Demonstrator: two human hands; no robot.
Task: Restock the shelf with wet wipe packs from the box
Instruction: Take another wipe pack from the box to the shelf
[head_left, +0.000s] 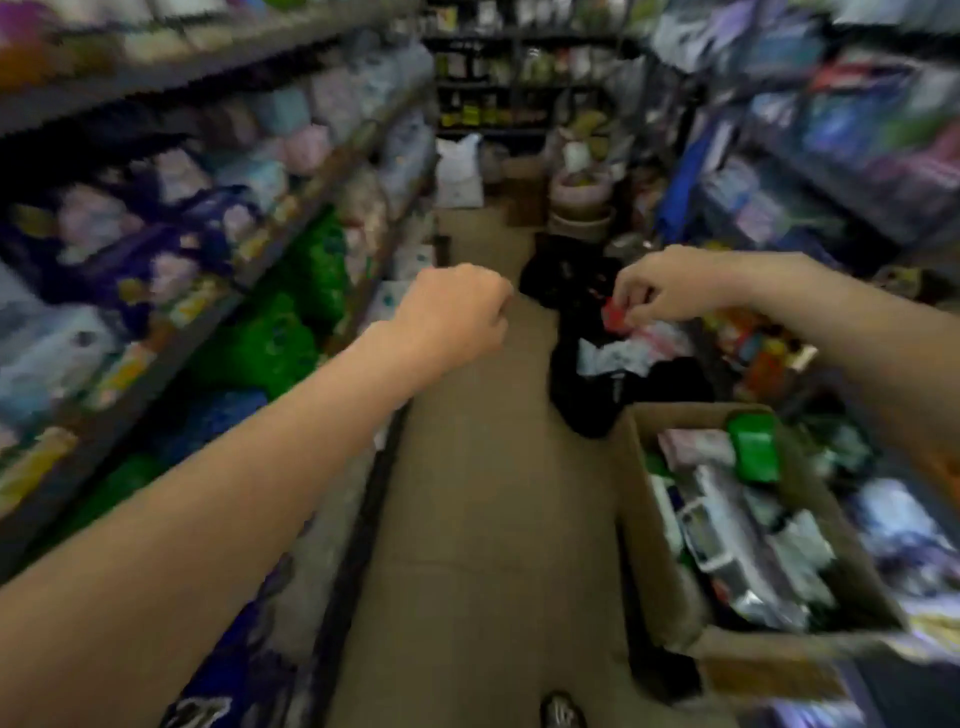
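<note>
While the whole view is smeared by motion blur, the main items can be listed. Left hand: raised over the aisle floor, seen from the back, fingers curled into a loose fist; nothing shows in its grasp. Right hand: raised at a similar height, further right, fingers bent downward; a small red object sits at the fingertips, but blur prevents telling whether it is pinched or merely lies behind them. Cardboard box: open-topped, on the floor at lower right, below the right forearm. Contents: wet wipe packs in white and silver wrapping, lying jumbled, with a green-lidded pack near the far end and a pinkish pack beside it. Shelf: long multi-tier unit along the left side of the aisle, stocked with soft packs in pink, pale blue, purple and green; labels unreadable. Right-side shelving: packed with blue and mixed-colour goods. Black bags: heaped on the floor beyond the box, one open with white and pink items showing. Far end of aisle: white sack and stacked tubs on the floor. Shoe tip: at the bottom edge.
</note>
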